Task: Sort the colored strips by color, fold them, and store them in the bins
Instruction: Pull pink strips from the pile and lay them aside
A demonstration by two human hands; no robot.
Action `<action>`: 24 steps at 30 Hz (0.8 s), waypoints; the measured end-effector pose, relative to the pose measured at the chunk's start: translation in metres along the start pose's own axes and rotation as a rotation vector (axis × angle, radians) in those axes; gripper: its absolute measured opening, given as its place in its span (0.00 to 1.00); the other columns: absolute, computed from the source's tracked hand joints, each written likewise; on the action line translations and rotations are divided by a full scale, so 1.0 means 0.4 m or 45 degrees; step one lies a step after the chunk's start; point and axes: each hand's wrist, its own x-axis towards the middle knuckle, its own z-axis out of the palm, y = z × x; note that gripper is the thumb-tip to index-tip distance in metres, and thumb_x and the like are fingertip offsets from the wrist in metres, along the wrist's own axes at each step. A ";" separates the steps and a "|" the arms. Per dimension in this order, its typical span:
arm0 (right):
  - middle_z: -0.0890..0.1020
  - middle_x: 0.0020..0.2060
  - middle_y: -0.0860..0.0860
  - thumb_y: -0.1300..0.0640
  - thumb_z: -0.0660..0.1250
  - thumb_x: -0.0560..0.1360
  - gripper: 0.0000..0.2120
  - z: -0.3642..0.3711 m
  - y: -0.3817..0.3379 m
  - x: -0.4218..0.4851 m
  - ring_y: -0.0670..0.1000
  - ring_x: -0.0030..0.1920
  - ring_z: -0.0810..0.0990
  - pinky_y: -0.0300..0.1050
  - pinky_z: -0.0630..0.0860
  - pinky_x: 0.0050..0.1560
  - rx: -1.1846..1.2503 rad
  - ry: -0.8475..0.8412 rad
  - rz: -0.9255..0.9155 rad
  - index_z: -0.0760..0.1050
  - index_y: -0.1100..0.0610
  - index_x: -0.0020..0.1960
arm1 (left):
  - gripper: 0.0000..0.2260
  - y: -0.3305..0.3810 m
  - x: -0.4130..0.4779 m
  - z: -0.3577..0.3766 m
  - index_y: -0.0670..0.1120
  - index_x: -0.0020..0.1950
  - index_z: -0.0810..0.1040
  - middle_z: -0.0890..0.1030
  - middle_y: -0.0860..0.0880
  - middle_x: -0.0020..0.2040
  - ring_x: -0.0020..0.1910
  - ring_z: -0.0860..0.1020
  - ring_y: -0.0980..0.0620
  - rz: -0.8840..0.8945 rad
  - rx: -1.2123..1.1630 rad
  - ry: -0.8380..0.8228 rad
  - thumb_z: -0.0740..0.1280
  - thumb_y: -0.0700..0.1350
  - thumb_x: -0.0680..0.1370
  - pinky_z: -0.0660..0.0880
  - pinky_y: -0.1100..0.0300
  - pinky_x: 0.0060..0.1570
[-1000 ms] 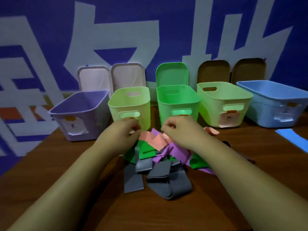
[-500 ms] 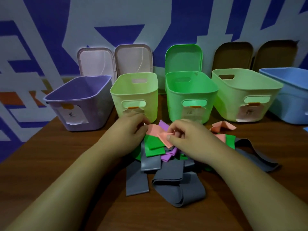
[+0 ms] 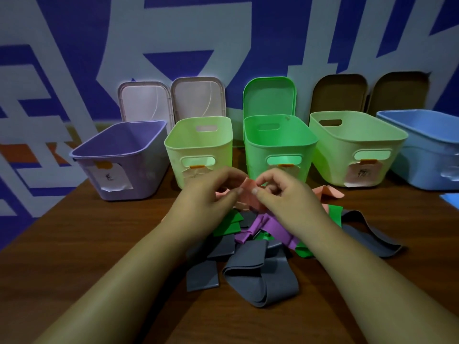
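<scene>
A pink strip (image 3: 249, 192) is pinched between my left hand (image 3: 211, 194) and my right hand (image 3: 283, 194), held just above a heap of strips on the table. The heap holds grey strips (image 3: 260, 276), purple strips (image 3: 270, 227) and green strips (image 3: 227, 225); another pink strip (image 3: 327, 191) lies to the right. Behind stand a purple bin (image 3: 124, 155), a pale green bin (image 3: 198, 145), a bright green bin (image 3: 278, 142), a wider pale green bin (image 3: 355, 147) and a blue bin (image 3: 427, 145).
Bin lids lean against the blue and white wall: two pinkish lids (image 3: 171, 100), a green lid (image 3: 269, 95) and two brown lids (image 3: 367, 93). The brown wooden table (image 3: 99, 244) carries everything. A blue piece (image 3: 450, 199) shows at the right edge.
Both hands have lifted the pink strip off the heap and brought its ends closer together. The view has moved nearer to the bins.
</scene>
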 end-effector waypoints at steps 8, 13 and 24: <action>0.76 0.35 0.48 0.53 0.74 0.80 0.05 0.008 0.016 0.003 0.44 0.34 0.75 0.45 0.77 0.38 0.051 -0.062 -0.009 0.79 0.45 0.51 | 0.13 -0.025 -0.013 0.002 0.55 0.61 0.84 0.84 0.58 0.48 0.49 0.83 0.57 -0.049 -0.040 -0.009 0.73 0.40 0.80 0.80 0.60 0.49; 0.77 0.34 0.49 0.52 0.75 0.80 0.04 0.006 0.014 0.001 0.44 0.33 0.74 0.46 0.76 0.37 0.032 -0.091 -0.009 0.80 0.45 0.51 | 0.12 -0.031 -0.015 0.001 0.58 0.59 0.83 0.83 0.58 0.47 0.47 0.82 0.54 -0.026 -0.008 -0.007 0.73 0.43 0.79 0.80 0.52 0.48; 0.83 0.39 0.46 0.53 0.75 0.79 0.08 0.006 0.020 0.000 0.40 0.33 0.78 0.35 0.75 0.34 -0.131 -0.086 -0.073 0.79 0.40 0.53 | 0.12 -0.028 -0.022 -0.011 0.58 0.58 0.81 0.81 0.60 0.45 0.44 0.81 0.58 0.033 0.127 -0.034 0.75 0.44 0.79 0.78 0.59 0.43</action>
